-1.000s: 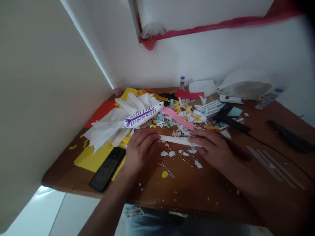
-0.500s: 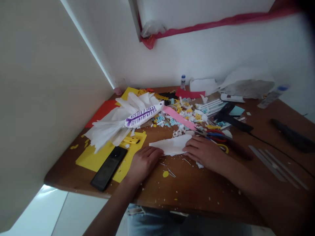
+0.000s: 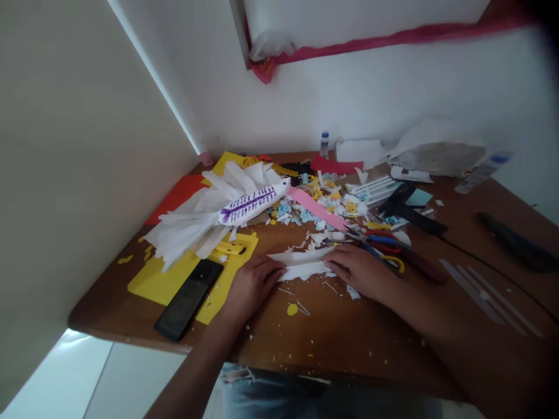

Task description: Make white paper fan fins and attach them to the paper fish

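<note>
A folded strip of white paper (image 3: 303, 265) lies low over the table in front of me, with a crease running along its length. My left hand (image 3: 253, 285) pinches its left end between thumb and fingers. At the opposite end, my right hand (image 3: 354, 269) grips the paper with bent fingers. Beyond it, to the left, rests a white paper bird (image 3: 253, 205) with purple markings and pleated paper wings and tail. A pink paper strip (image 3: 318, 208) runs from near the bird's head toward several scissors (image 3: 384, 241) beside my right hand.
A black phone (image 3: 190, 299) lies on yellow paper (image 3: 151, 279) at the left, near a yellow cutter (image 3: 231, 248). Paper scraps (image 3: 301, 212) cover the table's middle. At right are a black glue gun (image 3: 414, 214) with its cord and clear glue sticks (image 3: 471, 291). A glue stick tube (image 3: 324, 145) stands behind.
The white paper has been opened along its fold, so a crease and a near flap now show. Both hands keep hold of its ends, and the view has shifted slightly.
</note>
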